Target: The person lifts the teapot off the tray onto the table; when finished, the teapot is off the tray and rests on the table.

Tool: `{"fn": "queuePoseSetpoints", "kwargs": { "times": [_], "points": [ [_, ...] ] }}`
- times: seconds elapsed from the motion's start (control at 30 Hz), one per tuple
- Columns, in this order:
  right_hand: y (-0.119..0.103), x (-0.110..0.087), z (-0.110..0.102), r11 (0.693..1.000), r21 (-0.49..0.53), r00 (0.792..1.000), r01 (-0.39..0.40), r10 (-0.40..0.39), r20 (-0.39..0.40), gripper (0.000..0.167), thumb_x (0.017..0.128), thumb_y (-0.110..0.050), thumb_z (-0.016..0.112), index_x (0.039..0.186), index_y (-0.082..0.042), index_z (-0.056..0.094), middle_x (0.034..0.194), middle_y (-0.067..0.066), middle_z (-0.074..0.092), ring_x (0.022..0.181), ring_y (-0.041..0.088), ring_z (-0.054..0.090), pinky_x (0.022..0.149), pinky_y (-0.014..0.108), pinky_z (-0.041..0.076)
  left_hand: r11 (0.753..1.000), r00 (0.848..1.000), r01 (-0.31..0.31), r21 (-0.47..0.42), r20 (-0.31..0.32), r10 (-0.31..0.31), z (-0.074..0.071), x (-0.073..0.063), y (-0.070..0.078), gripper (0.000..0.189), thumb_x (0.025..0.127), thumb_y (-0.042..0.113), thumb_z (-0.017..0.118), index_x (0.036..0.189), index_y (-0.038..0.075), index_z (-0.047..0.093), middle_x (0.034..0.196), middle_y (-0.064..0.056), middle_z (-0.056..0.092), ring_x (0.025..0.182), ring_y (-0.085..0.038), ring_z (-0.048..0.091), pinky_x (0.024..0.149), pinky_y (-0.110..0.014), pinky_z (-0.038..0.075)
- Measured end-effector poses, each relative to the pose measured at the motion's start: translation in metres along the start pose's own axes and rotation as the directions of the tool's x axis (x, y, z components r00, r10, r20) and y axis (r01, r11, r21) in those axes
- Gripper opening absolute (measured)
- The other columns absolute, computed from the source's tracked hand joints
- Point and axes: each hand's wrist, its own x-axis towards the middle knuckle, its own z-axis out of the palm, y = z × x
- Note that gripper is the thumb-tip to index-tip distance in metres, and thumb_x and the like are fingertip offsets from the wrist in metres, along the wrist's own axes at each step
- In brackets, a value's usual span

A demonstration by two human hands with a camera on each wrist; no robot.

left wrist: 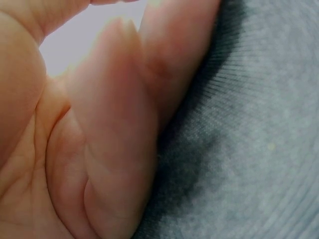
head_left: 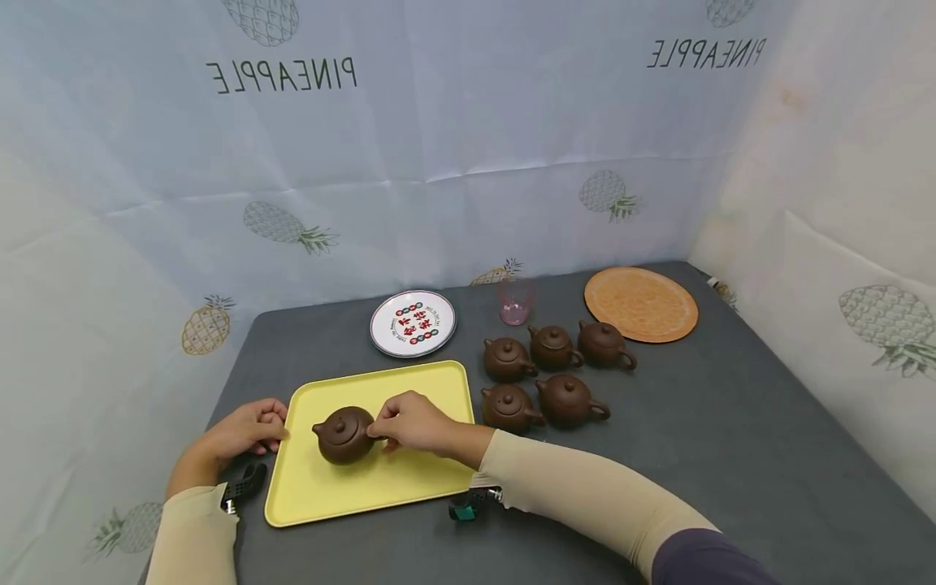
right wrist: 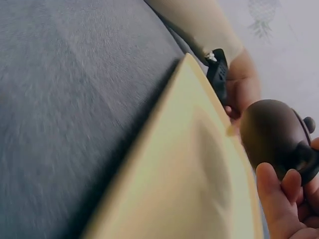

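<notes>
My right hand (head_left: 418,424) pinches the handle of a small dark brown clay teapot (head_left: 342,435) with its lid on. Spout pointing left, the teapot appears raised over a yellow tray (head_left: 431,479); in the right wrist view its shadow falls on the tray beneath the teapot (right wrist: 271,132). At the tray's left rim is my left hand (head_left: 249,426), thumb and forefinger tips close against the edge. Its fingers (left wrist: 117,134) curl beside the grey cloth in the left wrist view, but whether they grip the rim is hidden.
Several similar brown teapots (head_left: 570,400) stand in two rows right of the tray. Behind it lie a white patterned plate (head_left: 391,325), a pink glass (head_left: 516,309) and a round orange-brown mat (head_left: 643,305). Pineapple-print curtains (head_left: 468,122) enclose the grey table (head_left: 695,455).
</notes>
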Motion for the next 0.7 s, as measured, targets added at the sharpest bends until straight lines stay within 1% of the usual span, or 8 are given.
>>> {"fn": "queuePoseSetpoints", "kwargs": {
  "times": [0.03,0.13,0.23,0.3,0.37,0.47,0.6,0.7],
  "points": [
    [-0.001,-0.001,-0.004,1.0,0.006,1.0,0.009,-0.009,0.005,0.017,0.087,-0.015,0.071,0.074,-0.005,0.065,0.077,0.001,0.064,0.063,0.019,0.067,0.061,0.027,0.052,1.0,1.0,0.007,-0.003,-0.002,-0.007,0.0,-0.001,-0.001,0.029,0.087,0.009,0.067,0.105,-0.005,0.048,0.073,-0.005,0.06,0.065,-0.017,0.06,0.055,-0.028,0.047],
    [-0.007,-0.005,-0.016,0.999,0.037,0.999,0.037,-0.038,0.018,0.016,0.088,-0.014,0.069,0.076,-0.004,0.065,0.081,0.003,0.064,0.065,0.019,0.068,0.065,0.029,0.055,1.0,1.0,-0.002,-0.01,-0.001,0.002,0.0,-0.002,-0.003,0.029,0.088,0.008,0.067,0.106,-0.006,0.048,0.073,-0.005,0.06,0.065,-0.017,0.06,0.055,-0.028,0.047],
    [-0.011,-0.012,-0.03,0.996,0.075,0.998,0.054,-0.055,0.019,0.016,0.089,-0.013,0.068,0.077,-0.002,0.064,0.085,0.006,0.064,0.071,0.023,0.069,0.068,0.032,0.056,1.0,1.0,0.004,-0.019,-0.003,-0.004,0.0,0.0,-0.004,0.029,0.087,0.008,0.067,0.106,-0.005,0.048,0.073,-0.004,0.06,0.065,-0.017,0.06,0.055,-0.028,0.047],
    [-0.013,-0.018,-0.041,0.993,0.11,0.998,0.053,-0.056,0.022,0.016,0.09,-0.011,0.067,0.078,0.0,0.062,0.087,0.008,0.063,0.077,0.029,0.069,0.07,0.034,0.056,1.0,1.0,0.016,-0.025,-0.008,-0.016,0.001,0.001,-0.004,0.03,0.087,0.009,0.067,0.105,-0.005,0.049,0.072,-0.004,0.06,0.065,-0.018,0.06,0.055,-0.028,0.047],
    [-0.014,-0.024,-0.054,0.989,0.14,0.998,0.048,-0.051,0.021,0.015,0.09,-0.009,0.065,0.08,0.001,0.061,0.089,0.01,0.063,0.083,0.033,0.068,0.072,0.035,0.056,1.0,1.0,0.016,-0.021,-0.008,-0.016,0.003,0.002,-0.004,0.03,0.087,0.009,0.068,0.106,-0.005,0.049,0.073,-0.005,0.06,0.065,-0.018,0.06,0.056,-0.028,0.047],
    [-0.01,-0.034,-0.074,0.984,0.172,0.999,0.043,-0.047,0.016,0.015,0.091,-0.009,0.064,0.082,0.002,0.061,0.091,0.011,0.06,0.082,0.032,0.066,0.075,0.038,0.055,1.0,1.0,0.025,-0.016,-0.018,-0.025,0.003,0.002,-0.002,0.03,0.087,0.01,0.068,0.106,-0.004,0.05,0.074,-0.006,0.06,0.066,-0.019,0.06,0.056,-0.029,0.048],
    [-0.003,-0.048,-0.101,0.98,0.192,0.999,0.047,-0.047,-0.005,0.015,0.093,-0.009,0.063,0.084,0.003,0.061,0.085,0.013,0.056,0.074,0.024,0.061,0.078,0.042,0.055,1.0,0.999,0.026,-0.017,-0.026,-0.026,0.003,0.0,0.0,0.03,0.087,0.01,0.069,0.106,-0.004,0.05,0.074,-0.007,0.06,0.066,-0.02,0.06,0.057,-0.029,0.048],
    [0.001,-0.059,-0.119,0.981,0.189,0.998,0.05,-0.045,-0.032,0.017,0.094,-0.01,0.061,0.086,0.005,0.06,0.078,0.014,0.053,0.082,0.027,0.063,0.08,0.044,0.054,1.0,1.0,0.021,-0.021,-0.023,-0.021,0.002,-0.003,0.001,0.03,0.087,0.009,0.068,0.106,-0.005,0.05,0.074,-0.007,0.06,0.065,-0.019,0.06,0.056,-0.029,0.048]
  ]
}}
